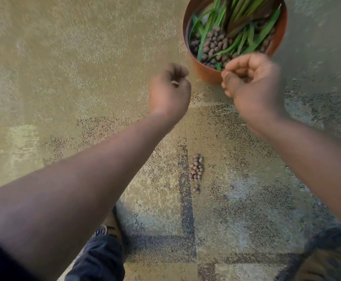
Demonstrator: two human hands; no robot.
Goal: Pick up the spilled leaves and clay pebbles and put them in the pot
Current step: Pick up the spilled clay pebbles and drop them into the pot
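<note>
Clay pebbles [196, 173] lie piled on the floor [64, 57], well behind our curled fingers. Right hand [250, 78] hangs at the terracotta pot [206, 72] rim, left hand [169, 88] beside; contents unclear. We should release only over the pot.

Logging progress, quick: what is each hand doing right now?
Left hand: fingers curled; contents cannot be told.
Right hand: fingers curled; contents cannot be told.

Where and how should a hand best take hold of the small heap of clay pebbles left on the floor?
Take the pebbles from above, fingers closing in from both long sides. They lie loose in a narrow strip running toward the pot, so scooping inward probably gathers more than pinching single ones. The few stragglers at the near end may need a second pick.
</note>
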